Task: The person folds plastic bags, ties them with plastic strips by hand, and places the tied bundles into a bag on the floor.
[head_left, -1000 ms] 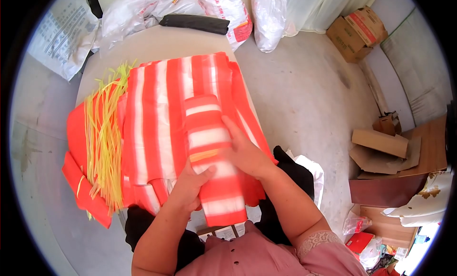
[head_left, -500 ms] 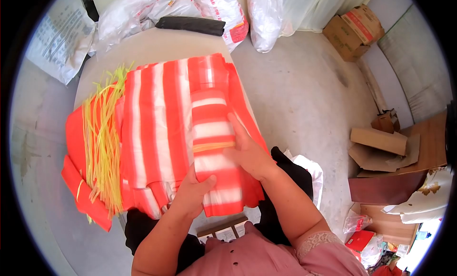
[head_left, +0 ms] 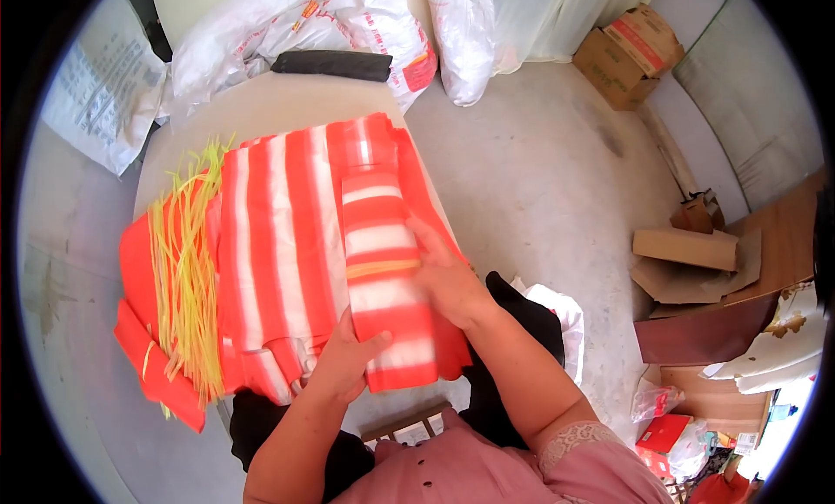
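Note:
A folded bundle of red-and-white striped plastic bags (head_left: 391, 314) lies near the table's front right, with a yellow tie (head_left: 378, 267) across its middle. My left hand (head_left: 348, 358) grips its lower left edge, the thumb on top. On the opposite edge my right hand (head_left: 448, 282) is closed round the side, slightly blurred, with its fingers partly hidden. Under and beside the bundle spreads a larger stack of striped plastic bags (head_left: 283, 234). Loose yellow strips (head_left: 185, 287) hang in a heap over the red plastic on the left.
A black roll (head_left: 332, 65) lies at the table's (head_left: 235, 100) far edge, before white sacks (head_left: 370, 30). Cardboard boxes (head_left: 628, 56) stand by the far right wall. An opened carton (head_left: 687, 256) rests on the brown furniture at right.
The view has shifted slightly, so the table and far objects appear lower and a little left. Both hands stay on the tied bundle, with little change in their grip.

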{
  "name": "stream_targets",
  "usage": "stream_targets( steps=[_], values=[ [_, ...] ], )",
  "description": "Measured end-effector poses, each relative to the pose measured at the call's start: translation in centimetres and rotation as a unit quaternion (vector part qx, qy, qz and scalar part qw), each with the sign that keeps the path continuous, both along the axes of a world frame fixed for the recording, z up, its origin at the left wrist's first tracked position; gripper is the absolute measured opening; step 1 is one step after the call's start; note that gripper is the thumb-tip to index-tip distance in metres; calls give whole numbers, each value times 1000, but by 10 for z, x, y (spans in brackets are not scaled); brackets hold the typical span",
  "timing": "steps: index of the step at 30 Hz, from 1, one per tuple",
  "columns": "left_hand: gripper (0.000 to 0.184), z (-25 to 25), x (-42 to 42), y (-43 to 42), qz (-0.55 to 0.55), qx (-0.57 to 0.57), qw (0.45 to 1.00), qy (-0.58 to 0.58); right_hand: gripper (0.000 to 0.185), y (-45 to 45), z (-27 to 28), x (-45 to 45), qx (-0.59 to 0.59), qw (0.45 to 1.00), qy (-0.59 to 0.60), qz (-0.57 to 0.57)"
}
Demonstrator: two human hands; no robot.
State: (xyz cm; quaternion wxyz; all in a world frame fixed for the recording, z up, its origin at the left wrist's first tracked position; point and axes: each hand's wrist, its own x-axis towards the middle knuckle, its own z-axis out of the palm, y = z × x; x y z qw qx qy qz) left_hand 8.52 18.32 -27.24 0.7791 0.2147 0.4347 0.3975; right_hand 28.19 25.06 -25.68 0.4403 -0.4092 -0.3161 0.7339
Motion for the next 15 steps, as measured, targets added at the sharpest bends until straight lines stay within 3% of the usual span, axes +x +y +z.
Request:
stream_targets(
  steps=[1, 4, 5, 7, 10, 13, 15],
  values=[
    [69, 0, 1, -2, -1, 3, 1000, -3, 78, -2, 6, -1, -9, 1000, 11, -11],
    [70, -1, 3, -7, -3, 13, 1000, -2, 71, -3, 1, 5, 56, 984, -151, 75],
    [69, -4, 4, -11, -4, 15, 1000, 3, 70, -5, -1, 7, 51, 984, -156, 73],
    [68, -6, 7, -18, -9, 15, 1000, 9, 68, -8, -8, 9, 41, 983, -164, 68],
    [66, -1, 10, -27, -18, 20, 1000, 13, 72, -12, -22, 14, 100, 994, -37, 2],
    [63, 11, 16, -33, -21, 33, 999, 18, 79, -23, -13, 23, 86, 996, 9, 23],
    [61, 21, 24, -37, -29, 34, 999, 12, 85, -39, -11, 27, 116, 990, -71, 31]
  ],
)
